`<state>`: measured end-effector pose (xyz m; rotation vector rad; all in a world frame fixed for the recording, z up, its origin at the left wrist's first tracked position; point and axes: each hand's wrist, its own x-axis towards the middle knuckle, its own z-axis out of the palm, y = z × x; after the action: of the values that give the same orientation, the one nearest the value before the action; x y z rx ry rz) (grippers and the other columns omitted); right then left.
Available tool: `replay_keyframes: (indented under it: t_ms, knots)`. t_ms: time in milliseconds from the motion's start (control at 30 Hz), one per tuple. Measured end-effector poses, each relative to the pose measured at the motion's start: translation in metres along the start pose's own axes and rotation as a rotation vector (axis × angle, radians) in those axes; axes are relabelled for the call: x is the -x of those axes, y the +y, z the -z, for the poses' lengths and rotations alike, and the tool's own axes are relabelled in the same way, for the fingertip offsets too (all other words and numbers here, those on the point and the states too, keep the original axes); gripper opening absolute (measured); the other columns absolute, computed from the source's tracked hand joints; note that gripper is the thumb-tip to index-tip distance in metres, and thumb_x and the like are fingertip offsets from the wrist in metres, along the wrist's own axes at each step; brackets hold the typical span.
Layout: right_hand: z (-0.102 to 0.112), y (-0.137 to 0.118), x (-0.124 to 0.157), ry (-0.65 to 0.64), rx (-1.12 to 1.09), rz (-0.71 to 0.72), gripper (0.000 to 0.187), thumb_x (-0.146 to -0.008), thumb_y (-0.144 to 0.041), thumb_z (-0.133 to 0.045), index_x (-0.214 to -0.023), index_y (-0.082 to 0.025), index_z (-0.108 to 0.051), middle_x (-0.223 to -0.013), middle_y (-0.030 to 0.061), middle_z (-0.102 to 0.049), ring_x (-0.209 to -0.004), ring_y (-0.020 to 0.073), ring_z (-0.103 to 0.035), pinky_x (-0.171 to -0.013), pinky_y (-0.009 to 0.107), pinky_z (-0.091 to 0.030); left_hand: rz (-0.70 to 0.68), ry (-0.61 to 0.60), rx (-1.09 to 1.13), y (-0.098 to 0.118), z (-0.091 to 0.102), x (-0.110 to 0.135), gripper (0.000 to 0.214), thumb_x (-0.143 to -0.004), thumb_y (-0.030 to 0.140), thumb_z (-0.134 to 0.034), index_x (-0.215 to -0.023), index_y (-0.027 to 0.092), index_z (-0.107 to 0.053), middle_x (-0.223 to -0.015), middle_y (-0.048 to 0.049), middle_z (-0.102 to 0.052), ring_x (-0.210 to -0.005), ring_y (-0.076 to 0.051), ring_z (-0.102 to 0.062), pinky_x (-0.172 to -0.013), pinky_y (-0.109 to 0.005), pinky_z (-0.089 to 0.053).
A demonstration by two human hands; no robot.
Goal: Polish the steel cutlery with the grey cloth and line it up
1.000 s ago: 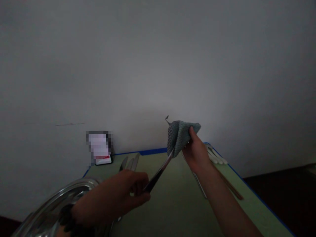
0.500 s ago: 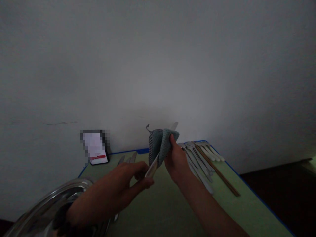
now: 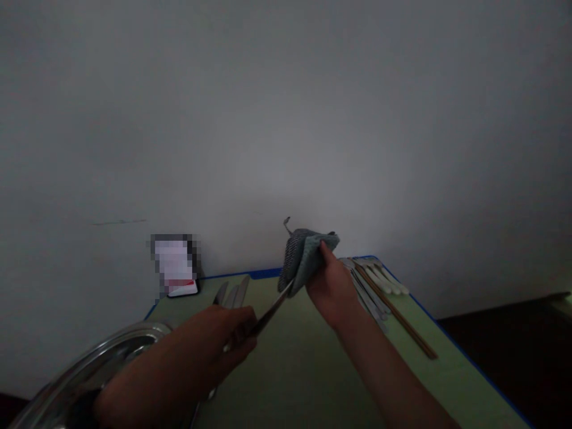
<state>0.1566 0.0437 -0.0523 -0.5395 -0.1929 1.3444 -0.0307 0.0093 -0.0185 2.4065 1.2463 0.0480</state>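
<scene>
My left hand (image 3: 226, 330) is closed on one end of a table knife (image 3: 271, 313), which slants up and to the right above the table. A grey-blue cloth (image 3: 309, 262) with a small hanging loop is folded around the knife's far end, hiding it. My right hand (image 3: 331, 289) grips that cloth, thumb on top. Beyond my left hand, several other knives (image 3: 236, 293) lie side by side near the table's back edge.
A green table (image 3: 295, 369) with blue edging stands against the wall. Forks with white handles (image 3: 388, 280), brown chopsticks (image 3: 402, 319) and metal cutlery (image 3: 370, 301) lie at right. A phone (image 3: 176, 268) leans at back left; a shiny metal basin (image 3: 102, 357) is front left.
My hands have moved apart: the left down and left with the knife's end, the right with the cloth slightly right. More of the knife shows between them; its far tip is now covered.
</scene>
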Motion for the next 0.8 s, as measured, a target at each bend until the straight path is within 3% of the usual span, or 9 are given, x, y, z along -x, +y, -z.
replay_keyframes:
  t_ms: [233,400,500,633,800]
  knots:
    - [-0.003,-0.029,0.004,0.012,-0.150,0.115,0.030,-0.087,-0.028,-0.035,-0.073,-0.019,-0.060,-0.064,-0.0019,-0.065,-0.064,0.0102,-0.062,-0.062,0.023,-0.051,0.042,0.054,-0.014,-0.001,0.005,0.001,0.023,-0.084,0.029,-0.044,-0.098,0.025,-0.062,-0.087,0.0004,-0.067,-0.082,-0.019,-0.062,-0.073,-0.028,-0.044]
    - [-0.002,-0.028,0.011,-0.038,-0.177,0.130,0.029,-0.082,-0.039,-0.041,-0.065,-0.019,-0.052,-0.049,-0.0049,-0.052,-0.041,0.0087,-0.046,-0.041,0.021,-0.040,0.051,0.052,0.017,-0.001,0.001,0.006,0.041,-0.084,0.045,-0.045,-0.122,0.031,-0.049,-0.093,0.0003,-0.066,-0.083,-0.019,-0.062,-0.076,-0.030,-0.046]
    - [-0.002,-0.026,0.012,-0.071,-0.181,0.114,0.030,-0.083,-0.038,-0.039,-0.061,-0.018,-0.047,-0.047,-0.0059,-0.047,-0.039,0.0062,-0.040,-0.038,0.018,-0.033,0.055,0.010,0.037,0.006,0.002,0.008,0.039,-0.083,0.048,-0.044,-0.117,0.031,-0.054,-0.095,0.0010,-0.066,-0.083,-0.018,-0.062,-0.074,-0.029,-0.047]
    - [-0.002,-0.019,0.012,-0.059,-0.148,0.093,0.030,-0.083,-0.039,-0.040,-0.062,-0.019,-0.047,-0.047,-0.0066,-0.047,-0.039,0.0065,-0.041,-0.039,0.018,-0.034,0.013,-0.040,0.005,0.014,0.004,0.010,0.028,-0.083,0.043,-0.045,-0.100,0.029,-0.064,-0.089,0.0015,-0.069,-0.078,-0.018,-0.064,-0.069,-0.028,-0.048]
    - [-0.004,-0.007,0.012,-0.011,-0.052,0.112,0.025,-0.082,-0.039,-0.046,-0.067,-0.020,-0.052,-0.052,-0.0067,-0.055,-0.043,0.0084,-0.047,-0.044,0.022,-0.040,0.049,0.020,-0.042,0.010,0.001,0.010,0.030,-0.082,0.039,-0.044,-0.100,0.026,-0.065,-0.098,-0.0030,-0.069,-0.088,-0.024,-0.064,-0.076,-0.034,-0.048]
